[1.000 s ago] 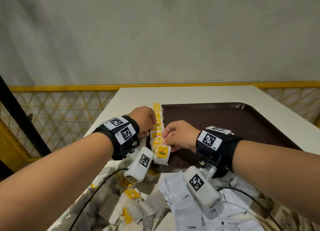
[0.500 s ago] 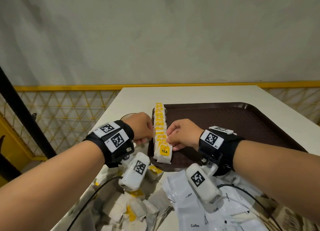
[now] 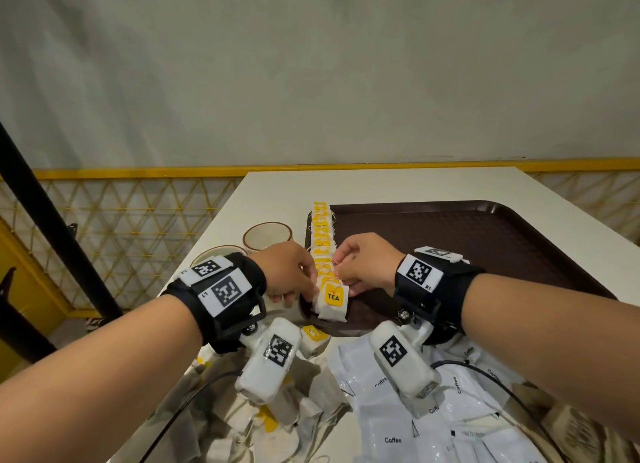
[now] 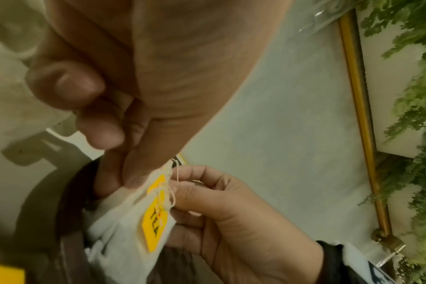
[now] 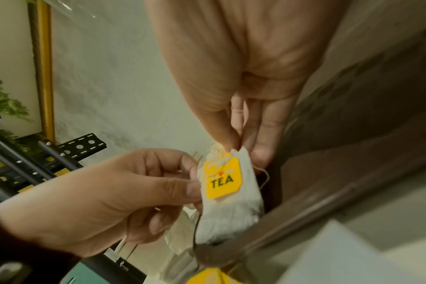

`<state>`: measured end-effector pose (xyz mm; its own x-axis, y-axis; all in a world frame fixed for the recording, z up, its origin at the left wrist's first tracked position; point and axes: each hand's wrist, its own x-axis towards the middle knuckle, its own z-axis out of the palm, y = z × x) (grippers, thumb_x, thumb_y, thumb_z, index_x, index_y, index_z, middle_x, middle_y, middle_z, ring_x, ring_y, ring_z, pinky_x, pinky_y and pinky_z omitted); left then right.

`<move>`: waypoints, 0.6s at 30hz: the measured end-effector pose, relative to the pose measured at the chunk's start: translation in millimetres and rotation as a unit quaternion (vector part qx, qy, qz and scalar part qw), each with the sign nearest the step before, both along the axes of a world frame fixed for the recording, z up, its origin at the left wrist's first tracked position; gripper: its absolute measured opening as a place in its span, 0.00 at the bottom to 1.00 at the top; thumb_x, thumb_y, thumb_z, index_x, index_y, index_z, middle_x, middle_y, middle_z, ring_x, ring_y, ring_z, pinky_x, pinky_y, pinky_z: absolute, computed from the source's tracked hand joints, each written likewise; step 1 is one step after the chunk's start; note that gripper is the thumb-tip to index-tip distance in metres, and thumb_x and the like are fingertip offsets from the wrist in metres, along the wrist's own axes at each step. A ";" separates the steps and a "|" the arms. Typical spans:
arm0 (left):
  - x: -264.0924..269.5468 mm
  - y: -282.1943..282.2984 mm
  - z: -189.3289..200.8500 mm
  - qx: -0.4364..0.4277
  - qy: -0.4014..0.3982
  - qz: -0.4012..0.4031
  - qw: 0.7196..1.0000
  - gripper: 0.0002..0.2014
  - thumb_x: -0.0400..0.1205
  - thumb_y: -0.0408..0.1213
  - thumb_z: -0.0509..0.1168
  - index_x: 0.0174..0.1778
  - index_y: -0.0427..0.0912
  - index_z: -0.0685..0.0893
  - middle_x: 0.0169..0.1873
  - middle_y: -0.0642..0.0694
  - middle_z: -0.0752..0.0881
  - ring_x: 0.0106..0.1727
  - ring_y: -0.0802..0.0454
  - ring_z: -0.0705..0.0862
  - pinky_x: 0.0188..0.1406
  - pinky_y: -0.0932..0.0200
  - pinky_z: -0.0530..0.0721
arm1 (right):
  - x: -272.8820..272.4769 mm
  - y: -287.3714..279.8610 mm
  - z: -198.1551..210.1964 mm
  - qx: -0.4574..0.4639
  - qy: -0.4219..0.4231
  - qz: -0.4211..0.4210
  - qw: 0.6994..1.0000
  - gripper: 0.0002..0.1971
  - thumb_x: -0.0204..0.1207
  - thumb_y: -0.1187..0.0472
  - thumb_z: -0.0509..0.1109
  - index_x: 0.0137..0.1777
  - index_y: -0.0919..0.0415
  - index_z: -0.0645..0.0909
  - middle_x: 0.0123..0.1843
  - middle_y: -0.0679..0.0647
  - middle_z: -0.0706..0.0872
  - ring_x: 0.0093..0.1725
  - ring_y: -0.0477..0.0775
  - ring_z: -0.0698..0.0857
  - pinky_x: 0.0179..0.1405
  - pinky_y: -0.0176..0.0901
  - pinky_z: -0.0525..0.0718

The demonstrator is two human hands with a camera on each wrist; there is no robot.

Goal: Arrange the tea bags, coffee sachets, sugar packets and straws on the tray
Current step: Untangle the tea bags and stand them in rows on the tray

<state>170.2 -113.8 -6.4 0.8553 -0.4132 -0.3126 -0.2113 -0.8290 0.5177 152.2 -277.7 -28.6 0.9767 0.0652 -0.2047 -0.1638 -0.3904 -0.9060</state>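
Both hands meet at the near left corner of the brown tray (image 3: 485,240). The left hand (image 3: 291,272) and right hand (image 3: 367,265) pinch the front tea bag (image 3: 332,303) of a row, maybe by its string.

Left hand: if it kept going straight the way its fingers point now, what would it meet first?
Probably the front tea bag of the row on the tray; the left hand already touches it, with the right hand just beyond.
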 end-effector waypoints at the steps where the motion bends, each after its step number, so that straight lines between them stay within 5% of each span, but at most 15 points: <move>1: 0.0 -0.1 0.0 -0.003 -0.008 0.010 1.000 0.04 0.77 0.31 0.70 0.40 0.41 0.82 0.33 0.43 0.87 0.22 0.57 0.78 0.15 0.68 0.74 | -0.7 0.0 -0.7 0.006 0.000 0.000 1.000 0.07 0.76 0.75 0.70 0.48 0.65 0.78 0.34 0.59 0.83 0.32 0.54 0.85 0.31 0.44 0.88; 6: -0.3 0.2 2.4 -0.005 -0.019 0.029 0.999 0.05 0.78 0.36 0.71 0.43 0.39 0.84 0.27 0.51 0.84 0.21 0.56 0.74 0.16 0.68 0.73 | -1.0 -2.0 -1.0 0.017 0.014 -0.010 1.000 0.07 0.78 0.76 0.66 0.44 0.64 0.76 0.36 0.61 0.83 0.33 0.53 0.85 0.36 0.44 0.89; 11: 1.7 0.6 8.3 -0.020 -0.020 0.067 0.997 0.05 0.80 0.35 0.68 0.40 0.38 0.83 0.28 0.47 0.86 0.17 0.57 0.73 0.14 0.67 0.72 | -3.7 -10.1 1.5 0.020 0.016 -0.028 0.999 0.08 0.81 0.72 0.64 0.41 0.64 0.77 0.37 0.60 0.84 0.33 0.52 0.86 0.39 0.45 0.89; 15: -1.1 3.5 13.1 0.028 -0.018 0.019 0.999 0.08 0.76 0.40 0.74 0.44 0.39 0.89 0.31 0.48 0.85 0.23 0.57 0.75 0.18 0.68 0.73 | -10.8 -17.1 9.3 -0.007 0.057 0.030 0.998 0.08 0.75 0.63 0.75 0.45 0.65 0.78 0.38 0.60 0.85 0.33 0.51 0.85 0.34 0.42 0.89; 18: -6.9 -0.2 8.2 0.101 -0.037 -0.039 0.993 0.11 0.72 0.44 0.77 0.46 0.44 0.89 0.32 0.55 0.82 0.31 0.60 0.77 0.25 0.71 0.72 | -18.6 -14.1 10.3 -0.102 0.086 0.118 0.984 0.13 0.68 0.64 0.81 0.42 0.60 0.77 0.39 0.60 0.84 0.38 0.52 0.84 0.40 0.43 0.88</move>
